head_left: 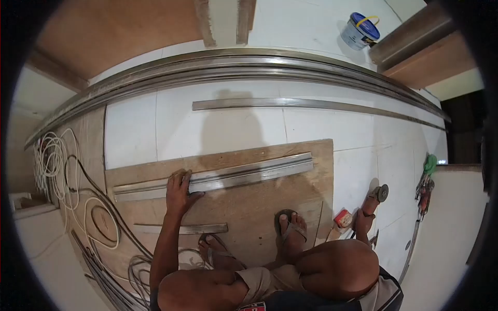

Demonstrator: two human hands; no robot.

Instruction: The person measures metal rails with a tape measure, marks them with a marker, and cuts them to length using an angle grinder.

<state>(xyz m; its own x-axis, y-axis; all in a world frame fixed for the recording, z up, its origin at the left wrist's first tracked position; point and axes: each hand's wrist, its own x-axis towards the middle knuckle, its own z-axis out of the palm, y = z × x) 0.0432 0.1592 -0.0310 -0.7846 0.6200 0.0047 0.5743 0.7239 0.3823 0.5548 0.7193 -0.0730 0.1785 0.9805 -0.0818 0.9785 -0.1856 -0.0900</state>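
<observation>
My left hand (180,193) lies across two silvery metal bars (254,173) set side by side on a plywood board (270,207). Its fingers reach over the far bar, with the thumb along the near edge, so it grips them from above. At the right, my right hand (364,224) is wrapped around the body of an angle grinder (371,201), whose disc (383,193) faces away from me over the white tiles. A shorter metal piece (192,228) rests on the board between my left forearm and foot.
Long metal bars (270,66) span the tiled floor (135,135) ahead, with a single bar (311,103) nearer. A lidded bucket (360,32) stands beyond. Coiled cables (54,155) lie left; a red box (343,218) sits near the grinder, green cord (430,164) at right.
</observation>
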